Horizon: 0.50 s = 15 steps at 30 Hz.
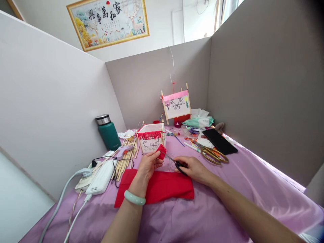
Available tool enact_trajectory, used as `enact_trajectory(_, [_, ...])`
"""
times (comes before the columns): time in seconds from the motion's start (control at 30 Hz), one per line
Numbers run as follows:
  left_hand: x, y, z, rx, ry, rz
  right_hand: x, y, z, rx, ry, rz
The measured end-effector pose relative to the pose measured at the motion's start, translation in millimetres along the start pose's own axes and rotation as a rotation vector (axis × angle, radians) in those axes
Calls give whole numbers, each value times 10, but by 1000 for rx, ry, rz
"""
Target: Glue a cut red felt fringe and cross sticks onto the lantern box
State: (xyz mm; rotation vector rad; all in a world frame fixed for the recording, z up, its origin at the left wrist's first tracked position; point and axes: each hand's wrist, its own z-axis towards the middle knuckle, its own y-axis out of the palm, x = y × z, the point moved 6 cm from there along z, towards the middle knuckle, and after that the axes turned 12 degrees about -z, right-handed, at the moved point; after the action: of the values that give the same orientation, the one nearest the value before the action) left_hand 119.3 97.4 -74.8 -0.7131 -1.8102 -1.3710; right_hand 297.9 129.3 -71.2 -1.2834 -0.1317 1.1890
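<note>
My left hand (148,165) pinches a small folded piece of red paper (161,151) above the table. My right hand (193,167) grips small black-handled scissors (177,163), whose blades reach toward the red piece. A larger red sheet (162,189) lies flat on the purple cloth (202,216) under both hands. Just behind stands a small paper lantern box (151,137) with a red fringe along its top. A pale green bangle (134,198) circles my left wrist.
Wooden sticks (128,158) and a glue gun (124,151) lie at left, beside a white power strip (101,177) and a green flask (108,132). Gold scissors (214,155), a black phone (219,141), tissues (198,119) and a finished lantern panel (176,104) are behind. Grey partitions enclose the table.
</note>
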Motion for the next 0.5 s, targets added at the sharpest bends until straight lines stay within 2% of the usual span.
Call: enact_trajectory(0.5, [-7,-1,11,-9,-2,-3,-22,-24,-5,0,14,-17])
